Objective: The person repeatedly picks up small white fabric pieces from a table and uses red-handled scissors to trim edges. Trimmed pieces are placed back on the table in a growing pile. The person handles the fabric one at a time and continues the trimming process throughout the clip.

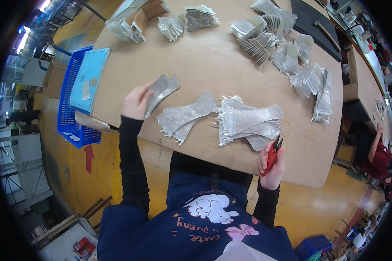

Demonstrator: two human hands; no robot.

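Observation:
My left hand (135,103) grips a pair of grey fabric pieces (162,89) and holds them out over the left part of the wooden table (213,56). A small pair of red snips (273,153) sits in my right hand (272,165) at the table's near edge, its blades pointing up. Between my hands lie two loose piles of the same grey hourglass-shaped pieces, one (185,116) nearer my left hand and a thicker one (250,122) just above my right hand.
Several bundled stacks of grey pieces (287,52) line the far and right parts of the table. A blue plastic crate (72,104) with a light blue folder stands at the left. A person in red (376,152) sits at the right. Rubber bands lie near the right edge.

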